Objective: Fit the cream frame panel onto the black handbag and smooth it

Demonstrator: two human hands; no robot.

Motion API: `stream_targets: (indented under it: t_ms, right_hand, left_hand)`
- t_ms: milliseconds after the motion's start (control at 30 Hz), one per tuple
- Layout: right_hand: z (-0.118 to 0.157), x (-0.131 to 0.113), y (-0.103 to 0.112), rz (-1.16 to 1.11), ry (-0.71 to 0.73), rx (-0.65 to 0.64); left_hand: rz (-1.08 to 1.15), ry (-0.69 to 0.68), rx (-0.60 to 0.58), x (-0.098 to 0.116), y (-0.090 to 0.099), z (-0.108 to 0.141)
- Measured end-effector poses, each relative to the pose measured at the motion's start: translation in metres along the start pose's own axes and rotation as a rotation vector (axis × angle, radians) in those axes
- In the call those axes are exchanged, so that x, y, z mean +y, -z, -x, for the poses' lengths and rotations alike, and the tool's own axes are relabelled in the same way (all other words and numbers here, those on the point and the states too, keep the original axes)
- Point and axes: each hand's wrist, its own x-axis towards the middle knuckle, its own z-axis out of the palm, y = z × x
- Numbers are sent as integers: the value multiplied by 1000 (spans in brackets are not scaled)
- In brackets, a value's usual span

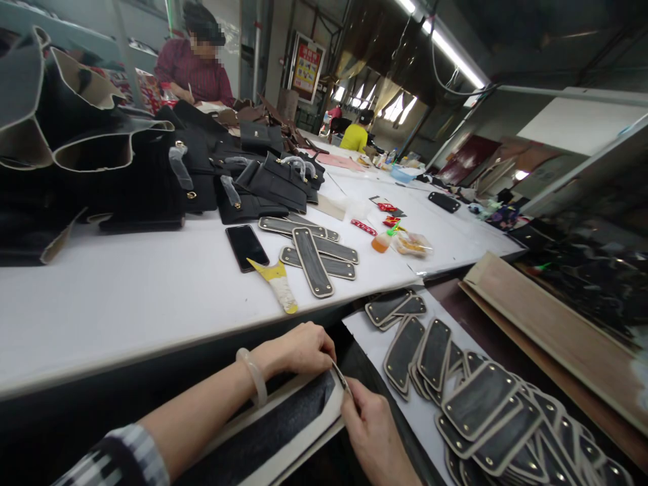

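A long black leather panel with a pale border (276, 432) lies low in front of me, its far corner between my hands. My left hand (298, 347), with a pale bangle at the wrist, is closed on the panel's upper edge by that corner; its fingertips are partly hidden. From the other side, my right hand (374, 422) pinches the corner's end edge between thumb and fingers. The edge there looks layered. To the right, a heap of dark strips with pale rims and metal studs (480, 401) spreads over a white surface.
On the white table (126, 304) are a phone (246, 247), a yellow-and-white pointed piece (277, 283), several studded strips (312, 262), and stacked black bags (278, 181). Snack packets (412, 243) lie farther back. A wooden board (551, 324) stands right. A co-worker (195, 64) sits across the table.
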Motion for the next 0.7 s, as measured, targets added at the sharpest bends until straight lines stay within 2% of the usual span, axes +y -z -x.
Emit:
stream_targets:
  t_ms: [167, 300, 467, 567, 700]
  right_hand:
    - [4, 1, -3, -125, -11, 25]
    - [7, 9, -11, -255, -28, 81]
    - [5, 23, -16, -298, -46, 46]
    - [6, 31, -18, -309, -54, 54]
    - [7, 34, -21, -343, -63, 132]
  left_hand:
    - [27, 4, -41, -3, 0, 1]
    - [73, -24, -136, -8, 5, -2]
    - [112, -72, -227, -14, 13, -4]
    - [118, -91, -209, -15, 13, -5]
    - [110, -94, -129, -13, 7, -6]
